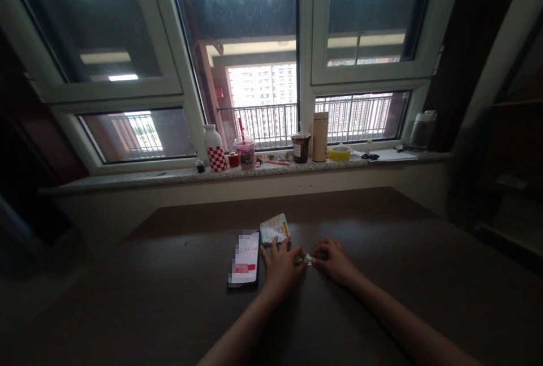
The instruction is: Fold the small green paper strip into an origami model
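A small pale green and white piece (309,260) sits between my two hands just above or on the brown table; it is too small to name. My left hand (281,267) pinches it from the left with thumb and forefinger. The other fingers of that hand spread forward, their tips at the near edge of a flat white, green and yellow printed packet (275,228). From the right, my right hand (336,262) holds the piece's other end between closed fingertips. Left of my left hand lies a phone (246,258) with its screen lit and partly blurred out.
The dark brown table (169,321) reaches to a window wall. On the stone sill (178,179) stand a red-checked white bottle (216,151), a pink drink cup (245,153), a dark cup (300,148), a tan flask (320,137), yellow tape (339,154), scissors (370,156) and a jug (423,129).
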A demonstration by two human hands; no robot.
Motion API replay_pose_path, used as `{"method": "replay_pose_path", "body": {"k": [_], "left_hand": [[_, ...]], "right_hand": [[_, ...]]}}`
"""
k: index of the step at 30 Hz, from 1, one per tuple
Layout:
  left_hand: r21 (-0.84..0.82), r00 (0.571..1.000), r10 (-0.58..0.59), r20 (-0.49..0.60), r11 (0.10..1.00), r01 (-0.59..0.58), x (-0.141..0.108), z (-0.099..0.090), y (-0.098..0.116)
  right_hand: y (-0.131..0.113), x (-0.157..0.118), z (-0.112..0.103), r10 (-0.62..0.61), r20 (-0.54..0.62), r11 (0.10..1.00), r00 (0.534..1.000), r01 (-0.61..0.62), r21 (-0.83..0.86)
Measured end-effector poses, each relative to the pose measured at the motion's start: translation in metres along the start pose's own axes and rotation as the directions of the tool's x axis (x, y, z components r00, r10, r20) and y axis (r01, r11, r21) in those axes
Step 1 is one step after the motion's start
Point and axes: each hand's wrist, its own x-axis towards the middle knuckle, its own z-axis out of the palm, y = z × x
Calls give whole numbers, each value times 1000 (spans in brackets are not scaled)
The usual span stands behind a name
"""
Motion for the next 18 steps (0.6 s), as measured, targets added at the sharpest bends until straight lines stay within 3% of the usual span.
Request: {"method": "replay_pose_path", "body": {"k": [18], "left_hand": [[-8,999,-4,-48,1000,3,-3,3,1]], "right_hand": [[-1,2,-7,21,81,1000,997,-20,-11]]}}
